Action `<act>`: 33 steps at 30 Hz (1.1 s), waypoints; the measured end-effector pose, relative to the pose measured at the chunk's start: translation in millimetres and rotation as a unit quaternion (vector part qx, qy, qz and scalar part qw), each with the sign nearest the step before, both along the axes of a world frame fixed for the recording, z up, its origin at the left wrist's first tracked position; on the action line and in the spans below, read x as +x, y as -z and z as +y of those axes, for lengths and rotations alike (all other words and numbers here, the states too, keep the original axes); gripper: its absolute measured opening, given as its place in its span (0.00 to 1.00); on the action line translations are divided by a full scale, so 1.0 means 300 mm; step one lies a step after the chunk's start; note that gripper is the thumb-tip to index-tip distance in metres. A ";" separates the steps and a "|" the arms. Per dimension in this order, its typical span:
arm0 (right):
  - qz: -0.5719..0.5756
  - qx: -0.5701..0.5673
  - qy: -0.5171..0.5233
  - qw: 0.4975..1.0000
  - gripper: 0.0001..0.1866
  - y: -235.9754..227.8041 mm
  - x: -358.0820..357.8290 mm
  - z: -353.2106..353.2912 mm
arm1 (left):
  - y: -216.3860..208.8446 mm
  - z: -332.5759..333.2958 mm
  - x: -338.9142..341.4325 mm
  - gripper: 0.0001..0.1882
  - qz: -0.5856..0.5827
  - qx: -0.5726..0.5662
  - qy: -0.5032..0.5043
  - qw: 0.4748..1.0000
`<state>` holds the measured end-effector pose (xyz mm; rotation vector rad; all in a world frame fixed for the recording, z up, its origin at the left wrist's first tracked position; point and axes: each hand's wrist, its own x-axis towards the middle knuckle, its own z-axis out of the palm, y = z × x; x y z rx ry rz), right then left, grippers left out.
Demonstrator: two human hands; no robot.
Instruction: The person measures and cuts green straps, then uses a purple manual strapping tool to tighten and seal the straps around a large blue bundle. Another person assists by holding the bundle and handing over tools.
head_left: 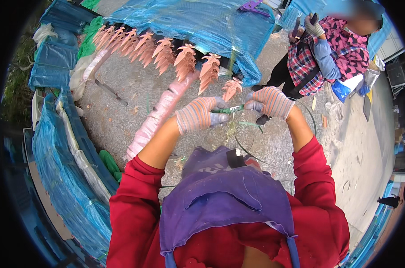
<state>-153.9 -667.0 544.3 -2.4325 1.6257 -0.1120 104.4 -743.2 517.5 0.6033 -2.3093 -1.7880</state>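
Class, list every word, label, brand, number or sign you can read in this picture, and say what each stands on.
Nothing here reads clearly enough to quote.
Green strip between the left hand and right hand: dark marks on its pale patch, too small to read.
Apron: pale print, creased and blurred, unreadable.

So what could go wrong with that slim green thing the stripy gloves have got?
The slim green piece with a white patch might slip, because the left hand in its orange-and-grey striped glove and the right hand in a matching glove seem to hold it mostly by the fingers. Also, the nearest pink, pointed, leaf-shaped piece is close to the fingers, so one could perhaps knock it.
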 end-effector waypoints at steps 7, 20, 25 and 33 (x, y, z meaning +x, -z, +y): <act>0.031 0.012 0.005 0.999 0.21 -0.007 0.013 0.006 | 0.012 0.026 -0.017 0.17 -0.006 -0.143 -0.025 0.989; -0.191 -0.018 0.001 0.981 0.15 0.070 -0.271 -0.045 | 0.038 0.002 -0.300 0.12 0.005 0.071 -0.058 0.996; -0.252 -0.028 0.082 0.964 0.13 0.134 -0.476 -0.072 | 0.022 -0.024 -0.530 0.13 -0.031 0.034 -0.084 0.995; -0.210 -0.205 0.164 0.942 0.09 0.287 -0.810 -0.133 | 0.213 -0.098 -0.899 0.13 -0.099 -0.091 -0.095 0.986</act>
